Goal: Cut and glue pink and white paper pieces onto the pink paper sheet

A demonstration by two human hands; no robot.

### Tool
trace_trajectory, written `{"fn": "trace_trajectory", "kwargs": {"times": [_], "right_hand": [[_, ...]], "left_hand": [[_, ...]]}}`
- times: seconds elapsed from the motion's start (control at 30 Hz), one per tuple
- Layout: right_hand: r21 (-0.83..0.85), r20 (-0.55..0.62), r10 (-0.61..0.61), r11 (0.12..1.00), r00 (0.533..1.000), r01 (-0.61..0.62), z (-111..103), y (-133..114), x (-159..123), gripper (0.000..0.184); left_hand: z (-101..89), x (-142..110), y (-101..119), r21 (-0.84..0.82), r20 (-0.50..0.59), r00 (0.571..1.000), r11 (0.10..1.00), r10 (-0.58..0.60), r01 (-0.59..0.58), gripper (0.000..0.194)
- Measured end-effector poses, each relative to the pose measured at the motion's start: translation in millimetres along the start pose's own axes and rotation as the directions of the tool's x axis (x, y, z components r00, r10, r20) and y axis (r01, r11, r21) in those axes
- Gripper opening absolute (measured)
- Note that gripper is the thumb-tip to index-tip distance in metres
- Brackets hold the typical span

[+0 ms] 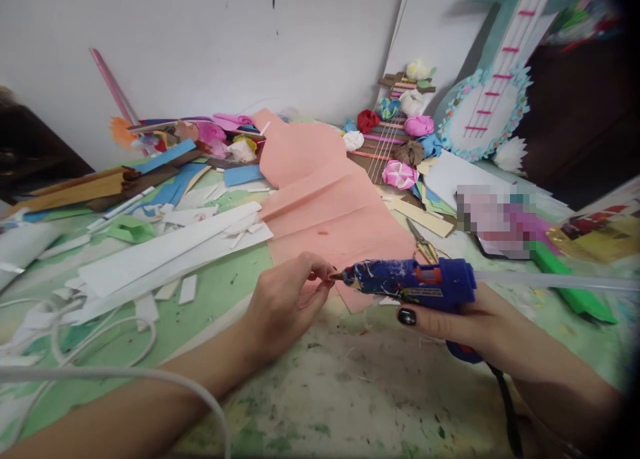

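My right hand (pixel 480 332) is wrapped around a blue hot glue gun (pixel 395 279), with a clear glue stick (pixel 530 281) coming out of its back end. The gun's nozzle points left and meets the fingertips of my left hand (pixel 285 299). Those fingers are pinched; whatever lies between them is too small to make out. Beneath and behind both hands a large salmon-pink paper (pixel 335 212) lies on the table, creased across its middle, its upper part cut to a rounded shape.
White paper strips (pixel 175 252) and a white cable (pixel 115 372) lie on the left. Gold-handled scissors (pixel 425 245) rest behind the glue gun. Paper flowers on a stringed craft piece (pixel 385 139) and a turquoise paper instrument (pixel 485 105) stand at the back right. A green wrapper (pixel 575 285) lies right.
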State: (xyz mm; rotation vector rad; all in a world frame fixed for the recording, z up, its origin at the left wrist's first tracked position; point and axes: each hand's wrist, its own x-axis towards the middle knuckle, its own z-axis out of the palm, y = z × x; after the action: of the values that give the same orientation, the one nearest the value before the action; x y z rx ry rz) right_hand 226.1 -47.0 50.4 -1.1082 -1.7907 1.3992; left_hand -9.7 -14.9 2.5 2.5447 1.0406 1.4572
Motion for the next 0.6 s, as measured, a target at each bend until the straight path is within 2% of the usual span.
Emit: {"fn": "trace_trajectory", "kwargs": {"times": [0.37,0.5,0.6], "right_hand": [[-0.049,-0.027,0.002,0.999,1.000,-0.003,-0.6,0.2,0.7,0.037],[-0.048,-0.052,0.071,0.996,0.996,-0.073,0.2,-6.2,0.0,0.034],[-0.030,-0.076,0.076,0.996,0.994,-0.079,0.3,-7.4,-1.5,0.030]], "left_hand": [[-0.5,1.6,0.0,0.007,-0.006,1.000,1.000,0.009,-0.009,0.018],[-1.0,1.5,1.5,0.014,0.010,1.000,1.000,-0.016,0.015,0.018],[-1.2,1.5,1.5,0.042,0.014,0.999,0.999,-0.033,0.033,0.018]]}}
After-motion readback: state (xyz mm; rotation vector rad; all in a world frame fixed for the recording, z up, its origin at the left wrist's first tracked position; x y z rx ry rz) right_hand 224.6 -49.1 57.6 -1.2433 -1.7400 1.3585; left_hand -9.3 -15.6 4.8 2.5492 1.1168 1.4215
